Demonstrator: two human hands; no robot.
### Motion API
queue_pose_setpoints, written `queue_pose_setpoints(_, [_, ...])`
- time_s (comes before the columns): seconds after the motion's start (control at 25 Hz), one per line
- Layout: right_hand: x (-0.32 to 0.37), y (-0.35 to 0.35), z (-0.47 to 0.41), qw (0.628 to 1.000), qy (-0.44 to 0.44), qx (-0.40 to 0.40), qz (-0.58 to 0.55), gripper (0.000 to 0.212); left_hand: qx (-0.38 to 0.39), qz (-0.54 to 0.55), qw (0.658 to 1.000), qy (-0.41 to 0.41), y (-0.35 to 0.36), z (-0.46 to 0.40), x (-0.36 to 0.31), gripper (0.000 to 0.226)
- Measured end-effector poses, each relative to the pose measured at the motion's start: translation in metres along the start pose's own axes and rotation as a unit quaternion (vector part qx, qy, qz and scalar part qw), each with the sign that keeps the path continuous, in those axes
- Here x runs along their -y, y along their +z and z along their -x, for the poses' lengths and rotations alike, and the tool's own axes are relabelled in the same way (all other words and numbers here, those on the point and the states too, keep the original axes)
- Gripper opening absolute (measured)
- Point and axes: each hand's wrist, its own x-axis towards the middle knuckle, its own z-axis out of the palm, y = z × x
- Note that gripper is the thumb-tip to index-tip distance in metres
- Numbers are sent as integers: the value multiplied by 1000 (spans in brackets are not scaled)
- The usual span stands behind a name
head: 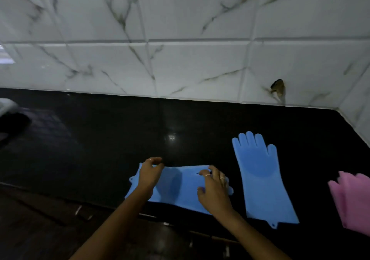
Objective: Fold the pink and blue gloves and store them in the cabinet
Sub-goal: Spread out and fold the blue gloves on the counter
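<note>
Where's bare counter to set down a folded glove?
Free: the black countertop left of and behind the sideways blue glove under both hands, up to the tiled wall. Crowded: the right, where the flat blue glove and pink gloves lie with narrow gaps.

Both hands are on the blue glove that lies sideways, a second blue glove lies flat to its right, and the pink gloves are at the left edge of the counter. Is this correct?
Not quite. In the head view the pink gloves are at the right edge of the counter, beyond the second blue glove. The rest holds: left hand and right hand are on the sideways blue glove.
</note>
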Motion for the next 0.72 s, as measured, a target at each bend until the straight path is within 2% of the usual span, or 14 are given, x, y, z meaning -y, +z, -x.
queue_pose_setpoints(0.12, [19,20,-2,989,78,101,75,70,-38,-129,991,-19,-34,-7,19,47])
queue_pose_setpoints(0.2, [22,24,-2,982,98,130,92,80,-34,-223,973,-50,-45,-9,26,62])
queue_pose_setpoints(0.24, [23,25,-1,981,92,139,102,84,-31,-243,968,-55,-48,-10,29,68])
queue_pose_setpoints(0.32, [20,25,5,978,79,145,127,85,-18,-200,977,-70,-50,-8,27,78])
queue_pose_setpoints(0.36, [20,25,9,977,68,148,137,83,-3,-171,981,-93,-49,-7,23,80])
queue_pose_setpoints(0.44, [30,27,23,981,47,129,134,75,38,-216,969,-115,-46,-9,14,75])
queue_pose_setpoints(0.52, [47,34,40,995,41,71,52,46,62,-273,954,-104,-45,-7,1,55])
queue_pose_setpoints(0.56, [60,34,49,994,78,64,-40,33,69,-279,952,-103,-41,-8,-6,48])
queue_pose_setpoints(0.6, [74,29,57,974,144,101,-145,35,81,-245,962,-84,-37,-12,-9,44])
queue_pose_setpoints(0.64, [86,26,61,914,234,175,-282,47,91,-160,980,-71,-33,-13,-12,41])
queue_pose_setpoints(0.68, [93,24,59,816,316,250,-415,61,93,-36,993,-62,-33,-7,-15,37])
queue_pose_setpoints(0.72, [94,23,55,713,358,286,-530,72,111,69,990,-52,-33,0,-20,30])
